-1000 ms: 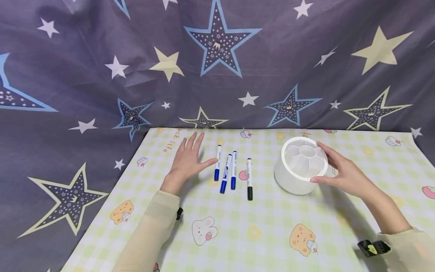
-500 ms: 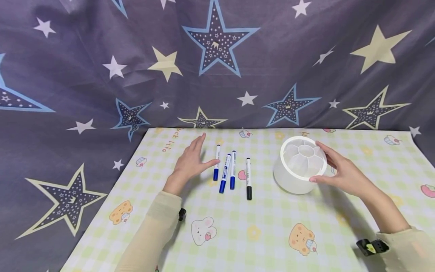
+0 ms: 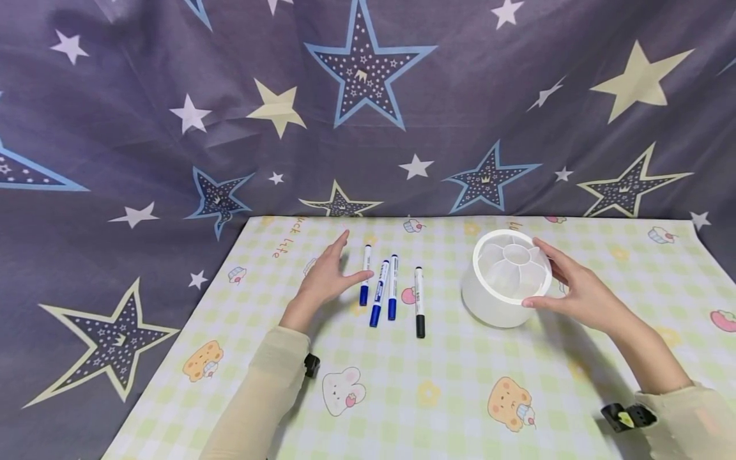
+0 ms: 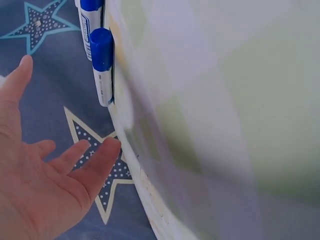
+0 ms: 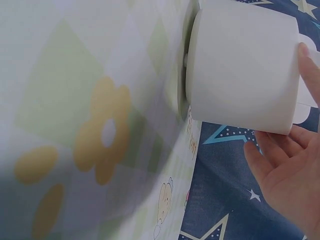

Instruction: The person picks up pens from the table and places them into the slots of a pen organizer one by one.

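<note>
My right hand (image 3: 586,294) grips a round white desk organizer (image 3: 489,300) by its right side, thumb and fingers at the rim. Clear petal-shaped compartments fill its top. In the right wrist view, the organizer's plain white wall (image 5: 245,65) lies between thumb and fingers. My left hand (image 3: 323,278) hovers with extended fingers and holds nothing. Its thumb is beside the leftmost blue-capped marker (image 3: 365,291); whether they touch I cannot tell. Two more blue-capped markers, one slanted (image 3: 377,297) and one straighter (image 3: 393,291), lie close together. A black-capped marker (image 3: 420,303) is right of them.
A checked tablecloth (image 3: 428,364) with cartoon prints covers the table. Behind and to the left hangs a dark curtain (image 3: 368,153) with stars. Dark wrist bands show at the left cuff (image 3: 312,365) and the right cuff (image 3: 628,418).
My left hand has turned and shifted slightly right, so its fingers, spread before, now overlap in the head view. The right hand, the organizer and the markers stay in place.
</note>
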A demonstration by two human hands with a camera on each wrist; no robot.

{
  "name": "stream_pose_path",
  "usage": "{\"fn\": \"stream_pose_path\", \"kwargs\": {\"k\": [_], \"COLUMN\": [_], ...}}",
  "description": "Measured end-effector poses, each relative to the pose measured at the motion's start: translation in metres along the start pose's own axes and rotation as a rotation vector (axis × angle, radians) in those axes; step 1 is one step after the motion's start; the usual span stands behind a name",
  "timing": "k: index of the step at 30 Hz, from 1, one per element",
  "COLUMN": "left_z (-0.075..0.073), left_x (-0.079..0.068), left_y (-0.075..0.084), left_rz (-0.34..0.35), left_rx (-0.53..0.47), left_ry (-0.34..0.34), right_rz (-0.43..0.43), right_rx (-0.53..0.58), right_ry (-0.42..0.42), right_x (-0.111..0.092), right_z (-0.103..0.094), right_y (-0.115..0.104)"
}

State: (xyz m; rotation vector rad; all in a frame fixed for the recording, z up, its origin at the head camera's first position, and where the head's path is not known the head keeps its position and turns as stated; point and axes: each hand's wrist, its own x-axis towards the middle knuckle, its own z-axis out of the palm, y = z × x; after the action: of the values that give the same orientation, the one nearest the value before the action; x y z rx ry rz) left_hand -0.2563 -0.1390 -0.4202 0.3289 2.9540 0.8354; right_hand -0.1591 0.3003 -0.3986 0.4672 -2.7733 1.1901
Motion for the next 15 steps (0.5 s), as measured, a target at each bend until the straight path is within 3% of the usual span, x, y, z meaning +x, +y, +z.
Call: {"fn": "stream_pose_path", "kwargs": {"k": [6, 15], "left_z": [0.004, 0.012], "left_x": [0.002, 0.005], "left_y": [-0.001, -0.004], "left_rz": [-0.003, -0.089], "left_rx": [-0.115, -0.353], "left_ry": [0.002, -0.043], "right_rz": [0.004, 0.015], "right_rx": [0.003, 0.006], "right_ry": [-0.005, -0.012], "right_x": [0.000, -0.001], "right_z": [0.000, 0.000], "right_y": [0.001, 0.000]}}
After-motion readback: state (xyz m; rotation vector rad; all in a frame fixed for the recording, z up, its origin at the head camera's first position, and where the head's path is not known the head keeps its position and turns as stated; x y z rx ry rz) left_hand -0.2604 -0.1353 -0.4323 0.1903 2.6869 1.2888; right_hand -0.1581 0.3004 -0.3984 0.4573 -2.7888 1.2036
